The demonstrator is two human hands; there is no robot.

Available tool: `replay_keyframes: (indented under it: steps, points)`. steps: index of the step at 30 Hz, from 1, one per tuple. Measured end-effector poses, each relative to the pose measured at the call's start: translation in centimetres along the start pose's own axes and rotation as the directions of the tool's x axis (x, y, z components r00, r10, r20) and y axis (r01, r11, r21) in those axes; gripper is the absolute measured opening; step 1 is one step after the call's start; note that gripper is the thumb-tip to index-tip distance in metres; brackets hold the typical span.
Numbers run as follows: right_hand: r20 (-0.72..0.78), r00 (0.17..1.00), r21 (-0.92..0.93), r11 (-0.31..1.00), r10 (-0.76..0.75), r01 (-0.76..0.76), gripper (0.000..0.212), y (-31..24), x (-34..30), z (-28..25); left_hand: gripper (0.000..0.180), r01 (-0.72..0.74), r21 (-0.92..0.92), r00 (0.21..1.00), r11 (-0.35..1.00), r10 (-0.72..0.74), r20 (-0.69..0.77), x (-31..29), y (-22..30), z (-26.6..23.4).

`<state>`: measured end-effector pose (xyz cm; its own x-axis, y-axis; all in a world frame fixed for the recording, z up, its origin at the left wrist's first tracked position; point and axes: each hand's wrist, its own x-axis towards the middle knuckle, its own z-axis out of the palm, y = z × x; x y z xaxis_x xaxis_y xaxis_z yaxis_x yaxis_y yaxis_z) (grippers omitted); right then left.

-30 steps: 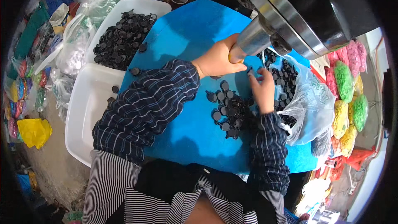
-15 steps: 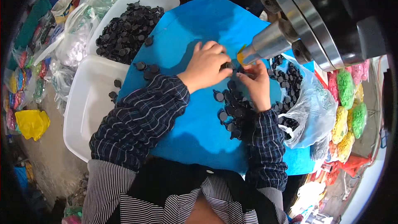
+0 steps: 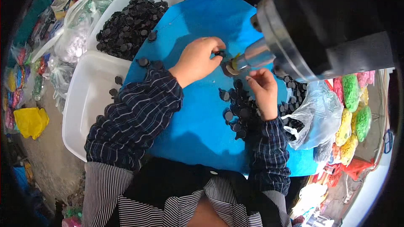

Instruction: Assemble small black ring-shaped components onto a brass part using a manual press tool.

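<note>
Small discs (image 3: pixel 228 114) black; tabletop (image 3: pixel 185 122) bright blue; sleeve covers (image 3: pixel 136 120) dark, pale-checked; tubs (image 3: pixel 75 101) white.

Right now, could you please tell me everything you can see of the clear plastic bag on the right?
The plastic bag looks thin, crumpled and see-through, with pale green print and whitish handle-like strips at its near side. It lies slumped on the right part of the blue table, its open side facing left, bulging toward the table's right edge. Small black pieces lie in its opening. The right hand is left of it, apparently not touching.

Workshop, machine (image 3: pixel 311 33), heaped black parts (image 3: pixel 130 27), bagged pieces (image 3: pixel 350 92)
</note>
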<state>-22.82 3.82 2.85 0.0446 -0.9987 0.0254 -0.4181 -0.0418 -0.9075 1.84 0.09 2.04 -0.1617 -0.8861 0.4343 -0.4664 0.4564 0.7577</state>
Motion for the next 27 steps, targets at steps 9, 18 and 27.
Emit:
replay_keyframes:
  steps: [9, 18, 27]
  points:
    - [0.174, 0.985, 0.521, 0.848, 0.005, -0.097, 0.004, -2.5, -3.8, 2.6, 0.019, 0.204, -0.47, 0.881, 0.859, 0.049, 0.471, -1.4, 3.7, 0.3]
    - [-0.552, 0.834, 0.665, 0.6, -0.005, 0.444, 0.007, -0.6, -0.7, -4.2, 0.02, -0.317, -0.437, 0.896, 0.842, 0.417, 0.153, -1.3, 2.9, 1.0]
    - [-0.007, 0.999, 0.07, 0.997, -0.041, 0.041, 0.017, 1.2, -1.0, 0.0, 0.02, -0.306, -0.416, 0.911, 0.856, 0.391, 0.134, -1.4, 2.8, 1.2]
